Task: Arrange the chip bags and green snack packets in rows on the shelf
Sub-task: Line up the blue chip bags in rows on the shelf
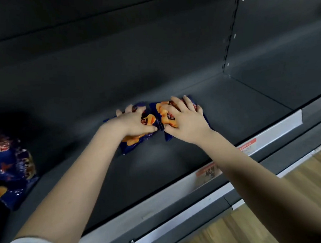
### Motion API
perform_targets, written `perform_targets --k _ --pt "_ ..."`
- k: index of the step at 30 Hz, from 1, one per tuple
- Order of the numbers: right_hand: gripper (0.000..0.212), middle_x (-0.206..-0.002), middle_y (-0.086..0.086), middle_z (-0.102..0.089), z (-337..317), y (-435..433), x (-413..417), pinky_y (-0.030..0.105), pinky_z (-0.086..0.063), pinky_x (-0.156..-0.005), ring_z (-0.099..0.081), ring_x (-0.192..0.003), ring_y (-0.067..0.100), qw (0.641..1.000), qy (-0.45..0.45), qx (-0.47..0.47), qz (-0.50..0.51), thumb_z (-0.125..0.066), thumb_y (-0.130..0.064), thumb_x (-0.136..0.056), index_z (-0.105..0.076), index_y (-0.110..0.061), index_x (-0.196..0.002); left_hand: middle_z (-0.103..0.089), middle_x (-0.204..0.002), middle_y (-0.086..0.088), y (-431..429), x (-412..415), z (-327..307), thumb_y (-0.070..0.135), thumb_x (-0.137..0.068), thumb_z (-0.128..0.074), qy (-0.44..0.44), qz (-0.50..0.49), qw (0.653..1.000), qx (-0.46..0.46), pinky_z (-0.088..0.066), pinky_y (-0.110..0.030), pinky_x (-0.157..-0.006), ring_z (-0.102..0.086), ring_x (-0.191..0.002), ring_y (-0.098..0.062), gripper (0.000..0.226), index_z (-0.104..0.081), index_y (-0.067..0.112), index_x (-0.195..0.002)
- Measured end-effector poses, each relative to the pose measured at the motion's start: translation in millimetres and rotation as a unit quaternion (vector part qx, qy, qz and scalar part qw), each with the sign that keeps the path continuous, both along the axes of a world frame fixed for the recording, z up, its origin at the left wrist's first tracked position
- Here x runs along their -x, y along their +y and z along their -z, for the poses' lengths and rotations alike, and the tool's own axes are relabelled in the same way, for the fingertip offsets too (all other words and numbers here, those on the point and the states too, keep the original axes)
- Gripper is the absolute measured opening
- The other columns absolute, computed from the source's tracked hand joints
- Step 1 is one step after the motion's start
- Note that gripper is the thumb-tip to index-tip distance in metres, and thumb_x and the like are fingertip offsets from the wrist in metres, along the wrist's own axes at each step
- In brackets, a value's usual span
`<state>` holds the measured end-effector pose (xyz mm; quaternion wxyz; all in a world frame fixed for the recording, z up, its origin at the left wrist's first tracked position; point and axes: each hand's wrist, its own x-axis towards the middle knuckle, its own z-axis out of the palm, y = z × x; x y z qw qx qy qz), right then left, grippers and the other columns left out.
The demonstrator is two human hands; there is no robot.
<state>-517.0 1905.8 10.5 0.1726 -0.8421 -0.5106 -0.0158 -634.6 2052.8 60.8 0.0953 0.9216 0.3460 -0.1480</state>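
Two small dark-blue chip bags with orange chip pictures lie side by side near the back of the dark shelf (158,169). My left hand (132,121) lies on the left chip bag (133,144), fingers spread over it and thumb at its right edge. My right hand (183,120) covers the right chip bag (167,118) the same way, thumb at the bag's near left corner. The two bags touch in the middle. No green snack packets are in view.
More dark-blue chip bags (11,172) stand at the shelf's left end. A white price rail (279,131) with red labels runs along the front edge. The back panel has a slotted upright (231,30) on the right. Wooden floor (299,197) lies below.
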Motion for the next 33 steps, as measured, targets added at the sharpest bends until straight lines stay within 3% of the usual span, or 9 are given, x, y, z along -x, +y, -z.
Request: perform_targets --k 2,5,9,15,20,23,28,31,33 --pt "0.062 -0.157 -0.005 -0.016 -1 -7 -8 0.063 -0.017 -0.110 -0.004 -0.145 0.033 0.999 -0.001 -0.010 -0.041 -0.050 -0.048 -0.085 -0.031 -0.042 -0.144 -0.017 -0.155 -0.010 4 -8 -17 0.071 -0.078 -0.049 -0.024 0.001 0.999 -0.043 -0.029 -0.052 -0.110 -0.022 -0.138 -0.041 0.082 -0.023 0.032 -0.146" --pt "0.066 -0.153 -0.002 -0.029 -5 -26 -19 0.058 -0.030 -0.105 -0.017 -0.143 0.033 0.994 -0.027 -0.025 -0.099 -0.039 -0.055 -0.075 -0.043 -0.038 -0.139 -0.051 -0.133 -0.012 -10 -31 -29 0.060 -0.089 -0.041 -0.197 -0.013 0.975 -0.099 -0.042 -0.050 -0.098 -0.049 -0.120 -0.034 0.056 -0.044 0.026 -0.133" --pt "0.064 -0.143 0.003 -0.045 -3 -67 -40 0.053 -0.044 -0.090 -0.036 -0.133 0.036 0.985 -0.064 -0.060 -0.151 -0.044 -0.050 -0.071 -0.055 -0.031 -0.131 -0.063 -0.121 -0.004 -56 -82 -18 0.049 -0.095 -0.041 -0.262 0.006 0.964 0.036 -0.045 -0.033 -0.094 -0.056 -0.112 -0.025 0.040 -0.060 0.021 -0.117" --pt "0.056 -0.136 0.006 -0.051 1 -126 -95 0.050 -0.045 -0.093 -0.038 -0.132 0.034 0.979 -0.109 -0.088 -0.151 -0.048 -0.047 -0.074 -0.060 -0.030 -0.126 -0.063 -0.082 0.003 -123 -153 2 0.041 -0.099 -0.036 -0.278 0.036 0.939 0.198 -0.039 -0.028 -0.072 -0.060 -0.089 -0.020 0.038 -0.060 0.024 -0.075" --pt "0.047 -0.139 0.005 -0.050 0 -158 -140 0.061 -0.032 -0.103 -0.037 -0.133 0.036 0.975 -0.165 -0.093 -0.121 -0.047 -0.049 -0.082 -0.062 -0.029 -0.122 -0.067 -0.107 0.001 -157 -190 11 0.054 -0.096 -0.030 -0.336 0.009 0.914 0.228 -0.045 -0.034 -0.093 -0.060 -0.102 -0.016 0.048 -0.065 0.023 -0.108" --pt "0.050 -0.140 0.009 -0.049 1 -178 -167 0.067 -0.033 -0.099 -0.040 -0.130 0.040 0.976 -0.175 -0.118 -0.049 -0.047 -0.054 -0.082 -0.060 -0.027 -0.123 -0.060 -0.118 0.004 -171 -207 16 0.054 -0.092 -0.044 -0.388 -0.026 0.893 0.227 -0.041 -0.025 -0.092 -0.056 -0.113 -0.014 0.046 -0.054 0.022 -0.124" --pt "0.056 -0.147 0.017 -0.037 0 -198 -206 0.063 -0.035 -0.102 -0.033 -0.133 0.045 0.979 -0.096 -0.176 0.033 -0.042 -0.054 -0.091 -0.049 -0.019 -0.134 -0.055 -0.112 0.007 -187 -226 21 0.040 -0.083 -0.067 -0.474 -0.094 0.843 0.237 -0.045 -0.026 -0.089 -0.056 -0.104 -0.011 0.064 -0.040 0.019 -0.136" --pt "0.064 -0.155 0.012 -0.017 -6 -196 -221 0.046 -0.040 -0.103 -0.024 -0.140 0.035 0.967 0.063 -0.240 0.057 -0.052 -0.047 -0.091 -0.031 -0.022 -0.146 -0.055 -0.113 0.008 -185 -236 22 0.034 -0.082 -0.070 -0.519 -0.110 0.805 0.267 -0.048 -0.035 -0.096 -0.056 -0.110 -0.014 0.062 -0.039 0.020 -0.134" --pt "0.079 -0.154 0.007 -0.019 -13 -186 -226 0.032 -0.040 -0.101 -0.024 -0.141 0.023 0.940 0.185 -0.279 0.059 -0.064 -0.039 -0.087 -0.020 -0.022 -0.150 -0.055 -0.118 0.007 -186 -243 23 0.032 -0.083 -0.069 -0.543 -0.119 0.778 0.292 -0.048 -0.036 -0.097 -0.056 -0.111 -0.013 0.061 -0.037 0.020 -0.134"
